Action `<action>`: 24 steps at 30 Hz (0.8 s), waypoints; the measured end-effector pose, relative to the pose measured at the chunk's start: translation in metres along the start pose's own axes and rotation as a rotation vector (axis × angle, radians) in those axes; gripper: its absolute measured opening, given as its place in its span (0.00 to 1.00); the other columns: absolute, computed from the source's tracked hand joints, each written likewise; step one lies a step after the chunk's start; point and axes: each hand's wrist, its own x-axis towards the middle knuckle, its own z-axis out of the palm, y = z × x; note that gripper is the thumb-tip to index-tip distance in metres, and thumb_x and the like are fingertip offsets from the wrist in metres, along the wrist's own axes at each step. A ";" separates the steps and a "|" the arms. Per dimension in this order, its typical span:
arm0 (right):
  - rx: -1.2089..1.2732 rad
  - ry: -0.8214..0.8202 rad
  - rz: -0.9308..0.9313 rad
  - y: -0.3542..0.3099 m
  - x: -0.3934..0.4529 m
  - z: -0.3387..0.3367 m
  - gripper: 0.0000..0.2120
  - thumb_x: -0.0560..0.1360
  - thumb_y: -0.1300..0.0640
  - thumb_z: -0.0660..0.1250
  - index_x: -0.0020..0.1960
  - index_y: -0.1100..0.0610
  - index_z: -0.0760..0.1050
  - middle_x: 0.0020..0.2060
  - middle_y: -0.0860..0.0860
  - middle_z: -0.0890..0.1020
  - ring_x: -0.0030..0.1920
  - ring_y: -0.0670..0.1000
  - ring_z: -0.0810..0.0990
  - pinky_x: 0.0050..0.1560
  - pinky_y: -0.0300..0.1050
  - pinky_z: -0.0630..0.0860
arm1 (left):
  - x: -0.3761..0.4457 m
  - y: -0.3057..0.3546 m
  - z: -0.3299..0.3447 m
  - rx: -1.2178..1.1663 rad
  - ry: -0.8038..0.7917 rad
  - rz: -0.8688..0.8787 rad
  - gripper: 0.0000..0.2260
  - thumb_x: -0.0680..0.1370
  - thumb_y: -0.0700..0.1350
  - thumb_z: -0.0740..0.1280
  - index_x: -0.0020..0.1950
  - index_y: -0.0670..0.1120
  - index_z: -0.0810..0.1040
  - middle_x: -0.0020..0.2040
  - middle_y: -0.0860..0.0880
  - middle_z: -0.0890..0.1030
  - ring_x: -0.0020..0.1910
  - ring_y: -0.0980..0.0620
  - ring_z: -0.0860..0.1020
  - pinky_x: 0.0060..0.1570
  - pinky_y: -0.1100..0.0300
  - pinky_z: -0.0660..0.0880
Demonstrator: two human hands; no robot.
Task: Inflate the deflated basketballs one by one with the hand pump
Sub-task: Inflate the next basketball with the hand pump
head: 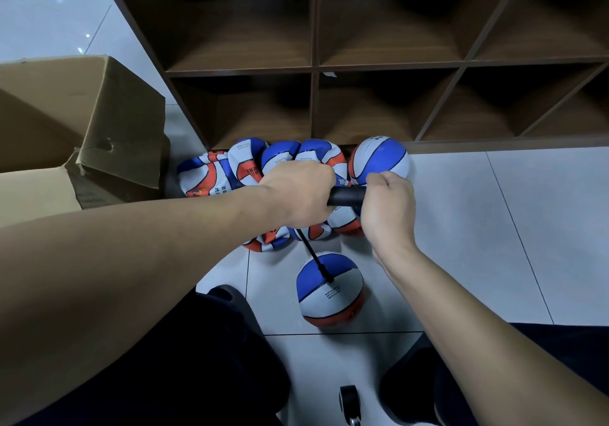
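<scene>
My left hand [298, 194] grips the black hand pump [347, 196] around its barrel, and my right hand [389, 209] grips the pump's right end. A thin black hose [313, 257] runs down from the pump into a blue, white and orange basketball [329, 297] on the floor between my feet. Several flat, deflated basketballs [230, 171] lie in a heap behind my hands. One round basketball [379, 160] stands at the right end of the heap, against the shelf.
A dark wooden cubby shelf [314, 66] with empty compartments stands just behind the balls. An open cardboard box [82, 122] sits at the left. White tiled floor [494, 227] stretches to the right. A black chair caster [349, 399] shows between my knees.
</scene>
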 end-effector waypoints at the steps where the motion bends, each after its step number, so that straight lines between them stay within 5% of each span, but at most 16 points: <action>1: -0.017 -0.008 -0.023 0.001 0.000 0.000 0.17 0.78 0.58 0.60 0.32 0.51 0.61 0.29 0.47 0.65 0.33 0.53 0.64 0.33 0.50 0.68 | 0.000 -0.002 -0.001 0.015 -0.001 0.010 0.07 0.81 0.50 0.67 0.44 0.52 0.77 0.37 0.50 0.79 0.34 0.50 0.77 0.31 0.57 0.69; 11: -0.120 -0.081 -0.047 0.007 0.023 -0.035 0.18 0.79 0.59 0.63 0.34 0.53 0.60 0.25 0.44 0.61 0.29 0.50 0.60 0.29 0.43 0.59 | 0.004 -0.013 0.006 -0.084 -0.034 0.047 0.14 0.82 0.56 0.67 0.40 0.52 0.77 0.33 0.51 0.77 0.32 0.49 0.76 0.32 0.56 0.71; 15: -0.064 0.016 0.028 0.012 0.040 -0.062 0.14 0.72 0.54 0.64 0.35 0.54 0.59 0.34 0.55 0.59 0.38 0.58 0.57 0.37 0.57 0.56 | 0.001 -0.023 0.011 -0.080 -0.037 0.012 0.15 0.82 0.56 0.68 0.38 0.53 0.74 0.32 0.52 0.76 0.31 0.51 0.74 0.31 0.57 0.69; 20: -0.028 0.096 0.089 0.018 0.042 -0.072 0.14 0.69 0.57 0.63 0.37 0.56 0.56 0.38 0.61 0.57 0.42 0.66 0.56 0.38 0.59 0.52 | 0.000 -0.028 0.009 -0.055 -0.023 -0.014 0.12 0.81 0.56 0.68 0.40 0.53 0.76 0.34 0.51 0.78 0.33 0.50 0.77 0.32 0.56 0.72; 24: 0.025 0.137 0.084 0.017 0.021 -0.051 0.16 0.73 0.59 0.63 0.35 0.53 0.55 0.30 0.51 0.58 0.36 0.55 0.57 0.37 0.58 0.55 | -0.001 -0.021 0.008 0.004 -0.029 -0.021 0.10 0.81 0.52 0.68 0.41 0.53 0.76 0.36 0.51 0.79 0.34 0.49 0.77 0.32 0.56 0.71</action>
